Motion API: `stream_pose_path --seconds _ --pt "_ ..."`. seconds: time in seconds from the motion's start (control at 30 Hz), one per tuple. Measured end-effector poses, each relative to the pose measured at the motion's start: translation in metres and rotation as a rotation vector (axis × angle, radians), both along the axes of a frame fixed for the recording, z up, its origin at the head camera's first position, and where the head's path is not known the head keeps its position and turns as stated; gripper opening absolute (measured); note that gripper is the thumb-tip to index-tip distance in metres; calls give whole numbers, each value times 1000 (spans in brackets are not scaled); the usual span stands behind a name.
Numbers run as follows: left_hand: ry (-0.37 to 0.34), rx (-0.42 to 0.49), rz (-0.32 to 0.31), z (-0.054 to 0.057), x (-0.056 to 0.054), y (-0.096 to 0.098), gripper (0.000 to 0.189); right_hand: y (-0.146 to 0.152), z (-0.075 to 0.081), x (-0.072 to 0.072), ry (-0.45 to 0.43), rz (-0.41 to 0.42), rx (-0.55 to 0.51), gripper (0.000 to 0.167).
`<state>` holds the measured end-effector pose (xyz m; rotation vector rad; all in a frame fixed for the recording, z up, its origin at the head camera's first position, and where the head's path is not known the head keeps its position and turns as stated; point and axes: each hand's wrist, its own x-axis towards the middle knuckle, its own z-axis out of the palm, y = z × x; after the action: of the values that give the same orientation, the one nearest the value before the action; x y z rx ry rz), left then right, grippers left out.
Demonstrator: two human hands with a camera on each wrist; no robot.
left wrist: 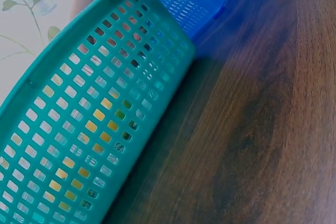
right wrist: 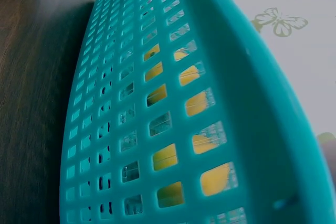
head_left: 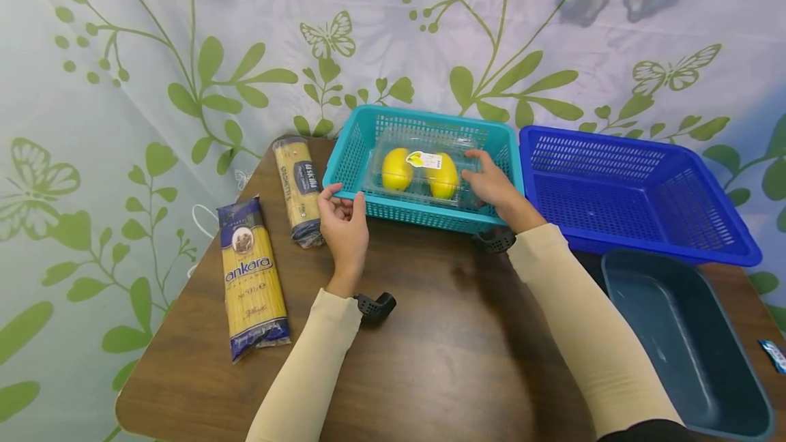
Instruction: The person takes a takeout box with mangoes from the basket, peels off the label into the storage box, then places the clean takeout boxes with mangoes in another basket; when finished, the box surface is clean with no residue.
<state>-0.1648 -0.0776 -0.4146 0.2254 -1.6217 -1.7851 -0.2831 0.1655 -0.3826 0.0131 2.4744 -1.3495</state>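
At the left of the head view we see an ankara pasta packet on a wooden table, with a spaghetti pack to its upper right. Next, the left hand is at the near left corner of a teal basket, fingers curled; we cannot tell whether they grip the rim. Inside that basket, upper centre, lies a clear box of two yellow fruits, its long axis running left to right. It lies leftward of the right hand, the nearer one, whose fingers, a little apart, are at its right end; whether they pinch it we cannot tell. Farther right sit a blue basket and a dark tub. Both wrist views add the teal basket's outer wall close up, yellow showing through its holes.
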Motion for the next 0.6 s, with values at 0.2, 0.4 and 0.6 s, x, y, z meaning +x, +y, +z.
stream_pose_path --seconds 0.2,0.4,0.6 --pt "10 10 6 -19 -12 -3 40 1 0 2 7 -10 -12 54" --pt "3 11 18 -36 -20 -7 41 1 1 3 4 -3 -47 54" --pt "5 -1 9 -36 -19 -7 40 3 3 6 39 -25 -72 52"
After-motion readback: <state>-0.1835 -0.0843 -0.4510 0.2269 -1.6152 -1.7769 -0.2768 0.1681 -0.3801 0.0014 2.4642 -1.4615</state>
